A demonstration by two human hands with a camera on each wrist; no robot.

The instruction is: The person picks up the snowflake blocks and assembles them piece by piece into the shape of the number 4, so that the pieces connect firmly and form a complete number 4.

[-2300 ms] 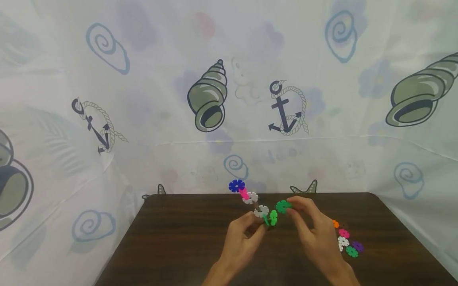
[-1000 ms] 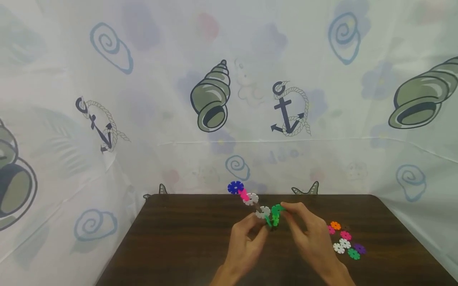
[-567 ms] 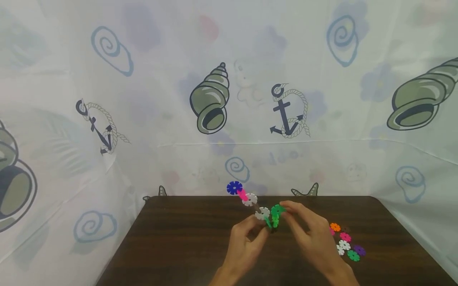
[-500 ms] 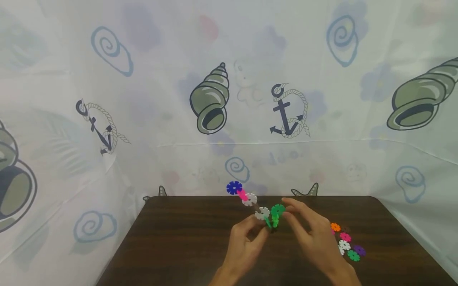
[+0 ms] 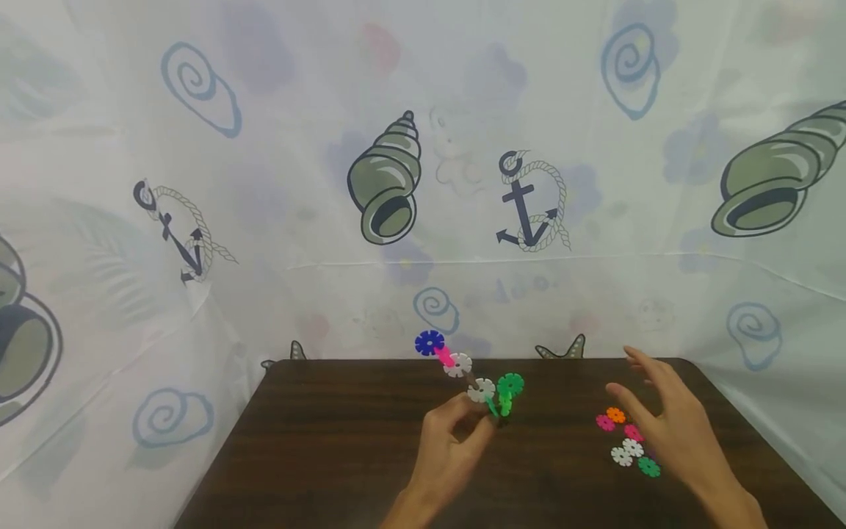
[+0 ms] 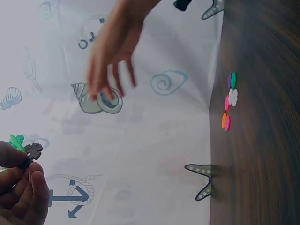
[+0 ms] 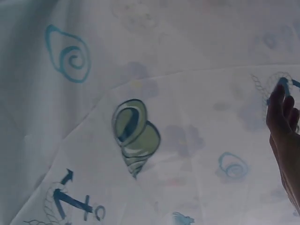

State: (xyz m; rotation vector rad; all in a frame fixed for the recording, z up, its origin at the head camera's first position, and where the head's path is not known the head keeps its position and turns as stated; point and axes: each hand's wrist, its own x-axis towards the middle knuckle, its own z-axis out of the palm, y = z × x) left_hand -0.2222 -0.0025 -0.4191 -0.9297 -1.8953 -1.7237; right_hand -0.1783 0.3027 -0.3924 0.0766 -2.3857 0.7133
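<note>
In the head view my left hand [image 5: 452, 448] pinches the lower end of a chain of interlocking snowflake discs [image 5: 480, 390]. A blue disc [image 5: 429, 343] forms its far tip, then pink and white ones. A green disc [image 5: 510, 385] stands upright on the light green piece [image 5: 505, 404] at the right. A dark disc [image 6: 33, 151] shows at the fingertips in the left wrist view. My right hand [image 5: 681, 433] holds nothing, its fingers apart, above and right of the loose discs. Part of the chain is hidden by the left fingers.
Several loose discs lie on the dark wooden table [image 5: 317, 455] at the right: orange [image 5: 616, 415], pink [image 5: 604, 422], white [image 5: 621, 457] and green [image 5: 649, 466]. Behind the table hangs a pale cloth [image 5: 297, 147] printed with shells and anchors.
The right hand brought the green disc to the light green piece, let go of it there, and moved right toward the loose discs. The left hand keeps its hold, nearly still.
</note>
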